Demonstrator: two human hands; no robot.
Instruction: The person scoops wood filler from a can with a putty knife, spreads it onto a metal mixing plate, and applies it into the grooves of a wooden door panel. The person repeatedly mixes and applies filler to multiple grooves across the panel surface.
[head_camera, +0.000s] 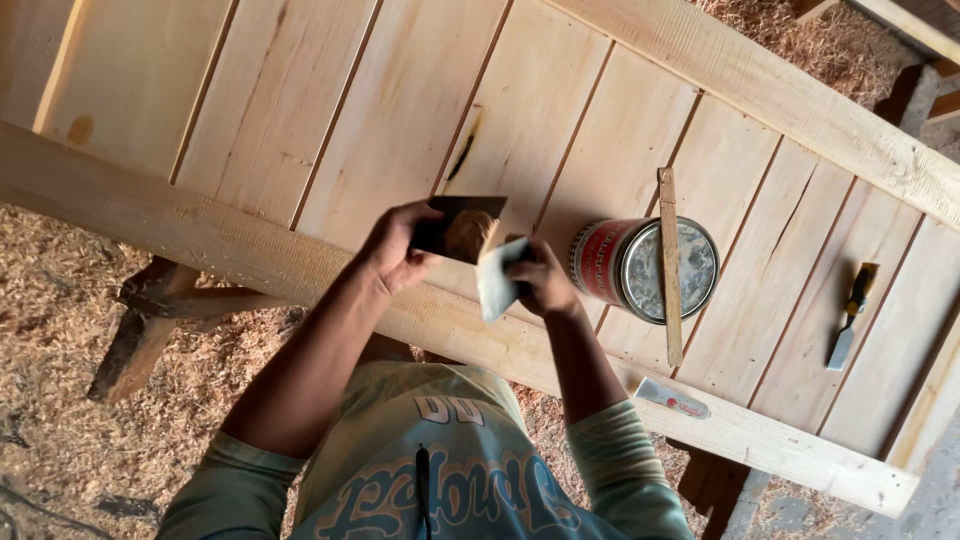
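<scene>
I see a big panel of pale wooden planks (620, 130) filling most of the view, boards running side by side with dark seams between them and a dark knot streak (461, 158) near the middle. Rough lighter frame rails (240, 245) cross it at the near and far edges. It rests on dark wooden trestle legs (135, 335), one showing at lower left. The floor (60, 300) is buried in sawdust and wood shavings, also at top right. A grey strip at far right is possibly bare concrete. Light is even, daylight-like, soft shadows.
</scene>
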